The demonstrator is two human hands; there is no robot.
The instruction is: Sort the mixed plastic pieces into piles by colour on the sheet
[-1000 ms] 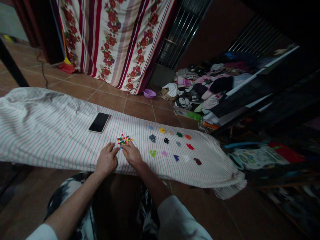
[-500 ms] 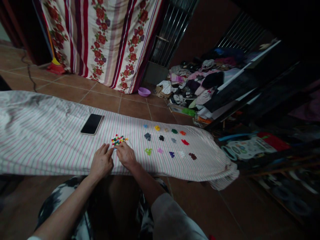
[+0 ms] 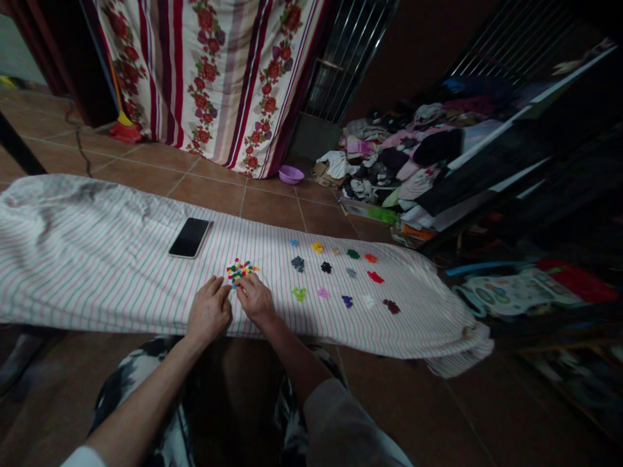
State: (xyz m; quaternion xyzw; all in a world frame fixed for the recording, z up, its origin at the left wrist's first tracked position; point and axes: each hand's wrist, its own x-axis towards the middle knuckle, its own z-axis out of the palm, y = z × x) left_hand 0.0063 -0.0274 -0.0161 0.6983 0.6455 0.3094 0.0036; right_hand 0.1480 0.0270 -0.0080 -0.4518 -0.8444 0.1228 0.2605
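A small heap of mixed-colour beads (image 3: pixel 241 268) lies on a pink-and-green striped cloth (image 3: pixel 97 259) spread over the floor. My left hand (image 3: pixel 209 311) rests knuckles-up on the cloth just left of the heap, fingers curled. My right hand (image 3: pixel 256 299) sits right beside it, fingertips at the heap's near edge; whether it pinches a bead is hidden. To the right, several little single-colour piles are laid out in rows, among them a yellow pile (image 3: pixel 317 247), a red pile (image 3: pixel 374 277) and a light-green pile (image 3: pixel 298 294).
A black phone (image 3: pixel 189 237) lies face-up on the cloth behind the heap. A flowered curtain (image 3: pixel 219 71) hangs at the back. A purple bowl (image 3: pixel 291 174) and a pile of clothes (image 3: pixel 403 162) sit on the tiled floor to the right.
Both hands stay at the near edge of the bead heap with only slight finger shifts. The view swung a little left and back.
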